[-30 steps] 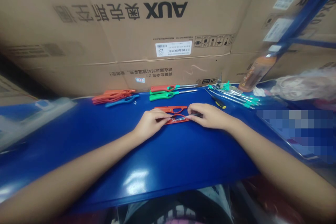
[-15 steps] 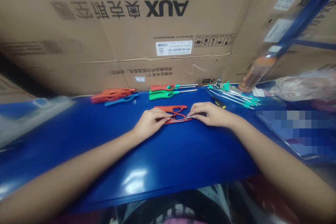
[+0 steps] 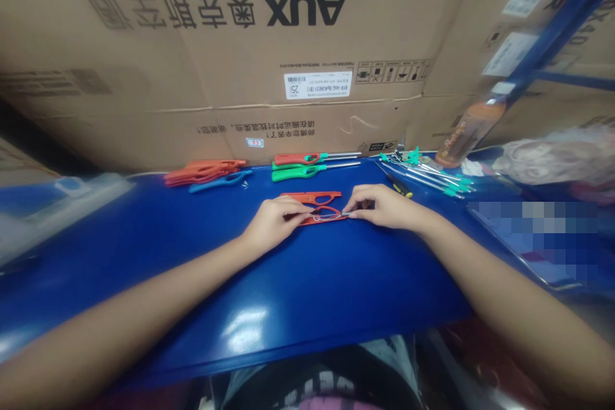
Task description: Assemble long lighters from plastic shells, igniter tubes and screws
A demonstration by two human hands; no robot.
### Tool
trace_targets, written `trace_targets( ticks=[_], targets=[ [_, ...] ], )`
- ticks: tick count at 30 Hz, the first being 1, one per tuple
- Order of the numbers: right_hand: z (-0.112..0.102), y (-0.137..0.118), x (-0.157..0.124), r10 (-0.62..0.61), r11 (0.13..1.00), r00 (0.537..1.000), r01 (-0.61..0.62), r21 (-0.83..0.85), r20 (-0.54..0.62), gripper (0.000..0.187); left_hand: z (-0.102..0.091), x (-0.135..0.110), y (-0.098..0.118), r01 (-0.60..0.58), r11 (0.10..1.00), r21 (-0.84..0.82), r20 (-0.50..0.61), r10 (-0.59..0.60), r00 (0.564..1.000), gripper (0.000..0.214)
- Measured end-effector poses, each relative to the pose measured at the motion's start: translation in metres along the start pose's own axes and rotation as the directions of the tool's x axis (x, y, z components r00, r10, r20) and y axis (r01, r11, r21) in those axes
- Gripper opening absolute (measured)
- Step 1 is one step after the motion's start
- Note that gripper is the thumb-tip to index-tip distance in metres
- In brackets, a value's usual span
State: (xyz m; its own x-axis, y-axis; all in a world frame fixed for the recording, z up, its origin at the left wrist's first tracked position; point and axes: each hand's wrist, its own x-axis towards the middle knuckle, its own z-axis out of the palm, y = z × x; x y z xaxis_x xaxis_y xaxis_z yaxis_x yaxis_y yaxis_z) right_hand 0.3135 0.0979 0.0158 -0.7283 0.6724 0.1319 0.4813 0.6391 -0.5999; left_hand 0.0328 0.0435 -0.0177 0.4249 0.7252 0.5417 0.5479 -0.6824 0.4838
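In the middle of the blue table lies a red lighter casing half with a ring-shaped trigger guard and a thin white wire along it. The fingers of my left hand are pinched at its left end, beside a small dark part. At the opposite end, my right hand pinches a small grey part between thumb and forefinger; its far side is hidden by the fingers. Just behind rests a second red casing half, touched by neither hand.
Red handle casings and a blue one are piled back left. A red lighter and a green lighter lie behind my hands. Back right are metal lighter tubes, a screwdriver and a bottle. Cardboard stands behind.
Both hands hold almost the same pose at the casing. The whole view has shifted very slightly; nothing has clearly been picked up or let go.
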Motion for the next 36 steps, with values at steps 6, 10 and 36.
trace_targets(
  ticks=[6,10,36],
  targets=[
    [0.000,0.001,0.000,-0.041,0.998,0.999,0.042,-0.056,0.008,0.014,0.000,-0.001,-0.001,0.014,1.000,0.010,0.000,-0.014,1.000,0.015],
    [0.001,-0.002,0.000,-0.080,0.994,0.997,0.081,-0.076,0.013,0.017,0.000,0.000,0.000,0.007,1.000,0.010,0.002,-0.007,1.000,0.015],
    [0.008,-0.021,0.003,0.009,0.990,1.000,-0.009,-0.137,0.002,0.011,0.001,0.000,-0.003,0.000,0.999,-0.034,-0.010,0.000,1.000,0.015]
  ],
)
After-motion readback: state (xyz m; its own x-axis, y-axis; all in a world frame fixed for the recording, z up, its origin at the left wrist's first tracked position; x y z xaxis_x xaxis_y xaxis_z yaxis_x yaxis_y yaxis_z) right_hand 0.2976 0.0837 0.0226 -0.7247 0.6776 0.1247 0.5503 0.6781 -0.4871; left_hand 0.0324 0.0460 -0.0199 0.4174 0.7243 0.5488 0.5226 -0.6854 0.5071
